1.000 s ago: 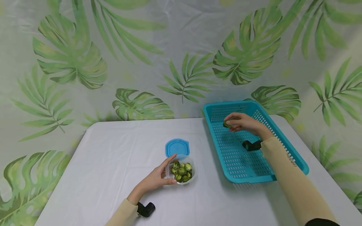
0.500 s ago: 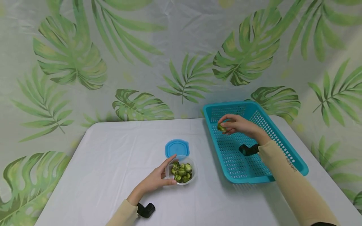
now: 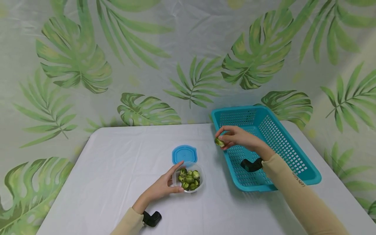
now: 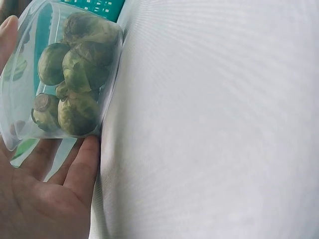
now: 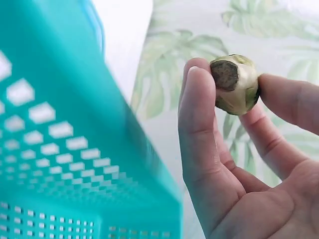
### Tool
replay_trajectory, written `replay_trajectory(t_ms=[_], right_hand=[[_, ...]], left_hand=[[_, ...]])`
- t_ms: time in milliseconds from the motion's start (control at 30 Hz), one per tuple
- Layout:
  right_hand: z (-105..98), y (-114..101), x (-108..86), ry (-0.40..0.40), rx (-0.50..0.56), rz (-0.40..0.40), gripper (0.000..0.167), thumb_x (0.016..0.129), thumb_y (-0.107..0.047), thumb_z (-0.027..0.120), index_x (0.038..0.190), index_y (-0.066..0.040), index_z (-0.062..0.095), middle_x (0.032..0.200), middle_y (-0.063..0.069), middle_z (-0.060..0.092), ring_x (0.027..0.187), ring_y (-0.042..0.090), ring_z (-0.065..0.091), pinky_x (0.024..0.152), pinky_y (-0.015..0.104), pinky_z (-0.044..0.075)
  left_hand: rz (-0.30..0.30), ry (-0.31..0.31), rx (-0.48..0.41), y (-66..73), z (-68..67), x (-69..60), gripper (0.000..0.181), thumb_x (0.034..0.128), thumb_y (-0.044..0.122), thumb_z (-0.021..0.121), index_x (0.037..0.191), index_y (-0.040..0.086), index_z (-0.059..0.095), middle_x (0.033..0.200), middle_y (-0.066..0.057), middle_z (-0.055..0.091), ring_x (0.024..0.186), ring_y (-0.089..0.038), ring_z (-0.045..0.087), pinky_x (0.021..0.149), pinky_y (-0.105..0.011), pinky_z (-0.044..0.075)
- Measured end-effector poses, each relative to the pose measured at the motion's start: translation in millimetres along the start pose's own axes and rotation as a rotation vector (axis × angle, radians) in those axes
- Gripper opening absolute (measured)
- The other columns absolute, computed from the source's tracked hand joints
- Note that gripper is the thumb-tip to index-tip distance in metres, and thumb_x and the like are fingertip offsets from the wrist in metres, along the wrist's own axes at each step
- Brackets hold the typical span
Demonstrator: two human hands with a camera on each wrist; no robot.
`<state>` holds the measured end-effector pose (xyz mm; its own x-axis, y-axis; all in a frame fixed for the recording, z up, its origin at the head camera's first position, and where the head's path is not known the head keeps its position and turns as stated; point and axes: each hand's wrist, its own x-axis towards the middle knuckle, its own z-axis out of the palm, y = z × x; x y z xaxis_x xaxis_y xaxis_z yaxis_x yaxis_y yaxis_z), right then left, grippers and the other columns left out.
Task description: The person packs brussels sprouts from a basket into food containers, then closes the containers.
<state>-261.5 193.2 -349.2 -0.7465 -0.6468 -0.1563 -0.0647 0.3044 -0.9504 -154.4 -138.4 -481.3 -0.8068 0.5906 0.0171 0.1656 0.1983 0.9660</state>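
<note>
My right hand [image 3: 239, 138] pinches a Brussels sprout [image 3: 219, 142] between thumb and fingertips, over the left rim of the turquoise basket [image 3: 249, 188]. The sprout's brown cut stem end faces the right wrist camera. My left hand [image 3: 161, 186] holds a clear plastic container [image 3: 202, 182] from its left side, thumb at the near side and fingers at the far side. Inside lie several Brussels sprouts [image 3: 189, 179], seen through the wall in the left wrist view. The container stands upright on the white tablecloth.
A blue lid [image 3: 184, 154] lies flat just behind the container. The basket stands to the right, its perforated floor bare where it shows. A leaf-patterned cloth [image 3: 194, 81] hangs behind the table [image 3: 117, 156].
My right hand has carried the Brussels sprout left and toward me, from over the basket's inside to its left rim. My left hand and the container have stayed in place.
</note>
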Motion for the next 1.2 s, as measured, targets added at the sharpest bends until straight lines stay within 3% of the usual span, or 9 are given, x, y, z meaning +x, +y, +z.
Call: replay_trajectory(t_ms=[267,733,1200], right_hand=[[24,-10,1.4,-0.046,-0.030,-0.023,0.028,0.097,-0.010,0.054,0.120,0.007,0.050,0.105,0.021,0.058,0.092,0.038,0.064,0.080,0.045,0.054],[66,-15,8.2,-0.095,-0.111,-0.043,0.022,0.095,-0.010,0.057,0.112,0.003,0.055,0.097,0.016,0.061,0.081,0.026,0.063,0.078,0.047,0.053],[114,-6,13.8,-0.071,-0.154,-0.020,0.014,0.089,-0.001,0.061,0.102,0.002,0.059,0.087,0.013,0.058,0.079,0.038,0.064,0.070,0.038,0.056]], left_hand=[[0.009,-0.002,0.008,-1.3,-0.2,0.8,0.090,0.0880,0.016,0.071,0.156,0.019,0.012,0.154,-0.004,0.027,0.142,-0.027,0.019,0.105,-0.052,0.031],[0.017,-0.005,-0.016,-1.6,-0.2,1.9,0.088,0.0888,0.011,0.070,0.155,0.018,0.012,0.154,-0.008,0.027,0.141,-0.029,0.021,0.105,-0.053,0.031],[0.021,-0.010,-0.011,-0.5,-0.5,0.4,0.086,0.0898,0.013,0.068,0.155,0.016,0.012,0.154,-0.010,0.026,0.140,-0.030,0.023,0.104,-0.053,0.032]])
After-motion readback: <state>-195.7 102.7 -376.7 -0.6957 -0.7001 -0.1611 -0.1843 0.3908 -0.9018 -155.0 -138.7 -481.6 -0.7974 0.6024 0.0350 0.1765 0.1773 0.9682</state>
